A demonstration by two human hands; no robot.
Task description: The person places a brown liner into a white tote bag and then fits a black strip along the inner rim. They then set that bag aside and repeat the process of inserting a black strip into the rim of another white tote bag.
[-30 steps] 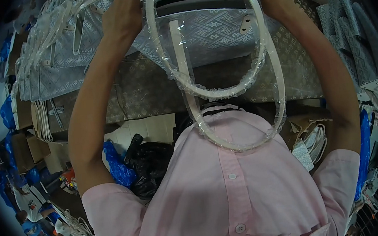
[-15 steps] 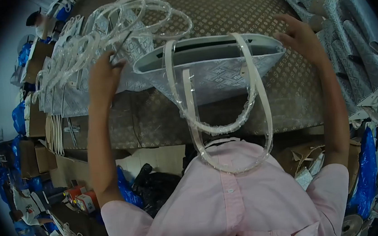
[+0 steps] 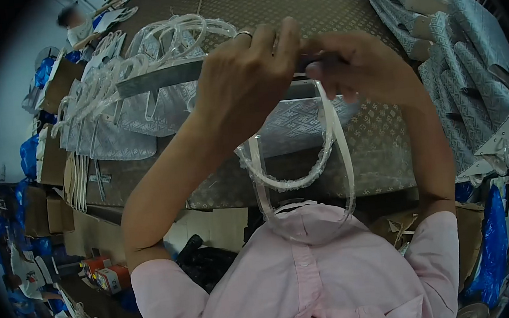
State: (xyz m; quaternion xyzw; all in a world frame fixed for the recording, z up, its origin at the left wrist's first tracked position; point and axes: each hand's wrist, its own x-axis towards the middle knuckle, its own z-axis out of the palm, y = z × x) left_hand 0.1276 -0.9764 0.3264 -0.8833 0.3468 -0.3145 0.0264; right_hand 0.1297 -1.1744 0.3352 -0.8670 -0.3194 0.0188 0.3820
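Note:
My left hand (image 3: 241, 80) is closed around a long flat silver-grey patterned strip (image 3: 154, 76), which sticks out to the left over the table. At the strip's other end my right hand (image 3: 362, 69) pinches it, so both hands meet just above a silver patterned tote bag (image 3: 291, 125). The bag lies on the patterned table top (image 3: 381, 140). Its white handles (image 3: 296, 182), wrapped in clear plastic, hang over the near edge toward my pink shirt. My hands hide the bag's mouth.
A row of similar bags with wrapped handles (image 3: 121, 110) covers the table's left side. Folded patterned pieces (image 3: 458, 47) pile up on the right. Cardboard boxes (image 3: 51, 209) stand on the floor at left. Another person (image 3: 72, 20) is at the far top left.
Both hands let go of the bag's rim. My left hand reached to the left pile and came back holding the flat strip, and my right hand took its other end above the bag.

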